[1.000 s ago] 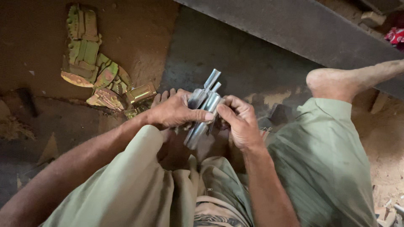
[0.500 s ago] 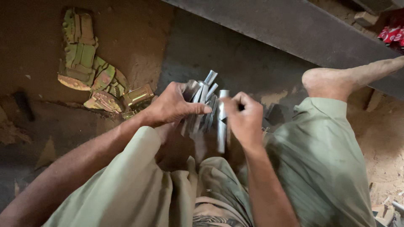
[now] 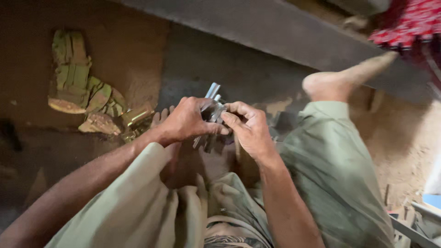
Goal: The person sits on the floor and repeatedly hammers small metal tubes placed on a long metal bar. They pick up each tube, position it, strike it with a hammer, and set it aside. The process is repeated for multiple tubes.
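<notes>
I pinch the bunch of metal strips (image 3: 210, 110) between my left hand (image 3: 186, 121) and right hand (image 3: 250, 128), not put down yet.

The bundle of thin grey metal strips (image 3: 212, 106) gleams dull silver, smooth and faintly glossy. The loose olive-green cloth trousers (image 3: 330, 170) look matt and softly creased. Far left, the worn green sandals (image 3: 76, 78) seem scuffed, dusty rubber or leather. The brown earthen floor (image 3: 128, 50) is rough and powdery. The long grey beam (image 3: 275, 36) looks matt and coarse.
</notes>
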